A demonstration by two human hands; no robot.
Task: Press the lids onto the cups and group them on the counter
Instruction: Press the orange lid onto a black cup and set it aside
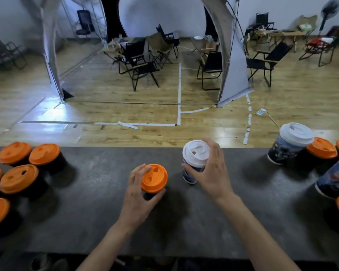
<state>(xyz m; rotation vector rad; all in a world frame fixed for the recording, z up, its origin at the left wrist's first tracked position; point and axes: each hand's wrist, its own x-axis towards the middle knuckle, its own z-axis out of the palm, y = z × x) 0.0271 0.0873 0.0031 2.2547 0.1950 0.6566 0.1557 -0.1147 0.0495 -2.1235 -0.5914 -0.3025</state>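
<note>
At the middle of the counter (98, 222), side by side but apart: middle short cup (154, 178) to the left, held round by the left hand (137, 198); middle tall cup (195, 159) to the right and slightly farther back, gripped by the right hand (213, 173). At the counter's left end, left cluster (18, 178) of five short lidded cups, packed close. At the right end, right cluster (292, 141) of tall and short lidded cups, seemingly five, partly cut off by the frame edge. Behind the counter, floor (125, 106) with folding chairs (139, 63) under a tent (231, 55).

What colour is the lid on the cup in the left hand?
The round plastic lid is orange; see head view.
</note>
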